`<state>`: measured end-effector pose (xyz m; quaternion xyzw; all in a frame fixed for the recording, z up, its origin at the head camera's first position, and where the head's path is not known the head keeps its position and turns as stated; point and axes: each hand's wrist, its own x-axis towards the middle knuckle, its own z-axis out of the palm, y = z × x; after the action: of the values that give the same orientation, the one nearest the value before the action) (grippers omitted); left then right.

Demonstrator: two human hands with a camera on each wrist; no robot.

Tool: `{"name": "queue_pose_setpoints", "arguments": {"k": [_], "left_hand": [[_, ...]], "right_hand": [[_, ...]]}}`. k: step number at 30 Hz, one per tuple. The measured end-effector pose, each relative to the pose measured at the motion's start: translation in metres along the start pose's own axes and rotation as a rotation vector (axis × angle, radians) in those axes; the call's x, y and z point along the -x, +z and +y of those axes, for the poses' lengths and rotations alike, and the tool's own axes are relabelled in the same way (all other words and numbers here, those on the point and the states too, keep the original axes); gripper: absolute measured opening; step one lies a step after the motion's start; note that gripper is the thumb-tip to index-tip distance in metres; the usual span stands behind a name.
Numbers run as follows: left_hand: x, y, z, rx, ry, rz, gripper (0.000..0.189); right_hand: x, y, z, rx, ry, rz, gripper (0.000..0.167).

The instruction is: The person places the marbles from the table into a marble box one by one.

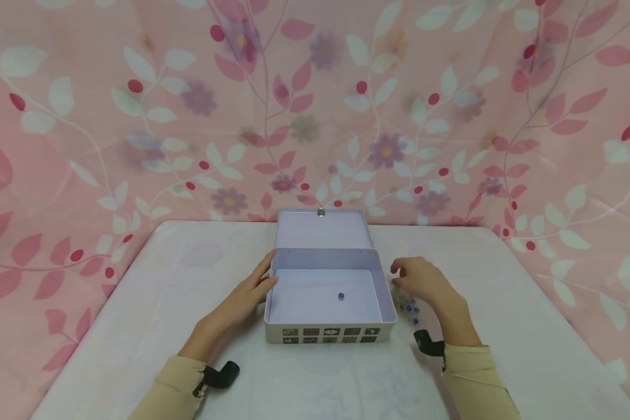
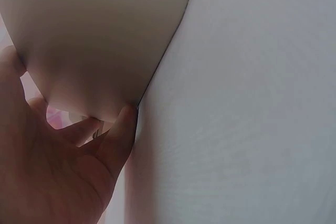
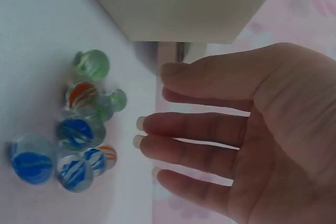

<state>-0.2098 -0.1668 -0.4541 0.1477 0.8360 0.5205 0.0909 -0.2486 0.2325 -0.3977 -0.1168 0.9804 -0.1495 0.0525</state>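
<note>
A pale hinged box (image 1: 331,333) with dark printed squares on its front stands mid-table, its lid (image 1: 322,228) swung back. One blue marble (image 1: 341,296) lies on the box floor. My left hand (image 1: 252,293) holds the box's left wall, thumb over the rim and fingers along the outside. To the right of the box, my right hand (image 1: 422,280) hovers near several glass marbles (image 1: 412,309) with nothing visible in its fingers. The right wrist view shows clear marbles with blue swirls (image 3: 32,161), orange swirls (image 3: 83,96) and green swirls (image 3: 93,65), apart from the fingertips.
A white cloth covers the table (image 1: 509,326). Behind it hangs a pink floral curtain (image 1: 315,116). A black wrist-worn piece (image 1: 221,375) sticks out at the left sleeve, and a similar black piece (image 1: 429,343) at the right sleeve.
</note>
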Motion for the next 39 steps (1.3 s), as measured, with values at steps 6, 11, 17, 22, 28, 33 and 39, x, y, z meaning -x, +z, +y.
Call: {"name": "queue_pose_setpoints", "arguments": {"k": [6,11,17,22,28,33,39], "left_hand": [[0.0,0.0,0.0,0.01,0.007,-0.004,0.065],[0.0,0.0,0.0,0.012,0.01,-0.006,0.065],[0.001,0.0,0.001,0.011,0.014,-0.006,0.065],[0.001,0.0,0.001,0.004,0.007,-0.004,0.066],[0.0,-0.001,0.0,0.004,0.002,0.003,0.065],[0.0,-0.001,-0.002,0.004,0.002,0.005,0.065],[0.0,-0.001,-0.001,0.006,0.013,0.004,0.065]], "right_hand": [[-0.005,0.012,0.008,0.014,0.029,-0.036,0.015],[-0.007,0.018,0.012,0.018,-0.024,-0.009,0.011],[-0.009,0.023,0.015,0.016,-0.056,0.001,0.011],[-0.009,0.025,0.014,0.008,-0.057,0.005,0.011],[-0.009,0.024,0.014,-0.008,-0.068,0.016,0.012],[-0.009,0.018,0.013,-0.003,-0.06,0.055,0.014],[-0.006,0.01,0.007,-0.026,-0.079,0.09,0.015]]}}
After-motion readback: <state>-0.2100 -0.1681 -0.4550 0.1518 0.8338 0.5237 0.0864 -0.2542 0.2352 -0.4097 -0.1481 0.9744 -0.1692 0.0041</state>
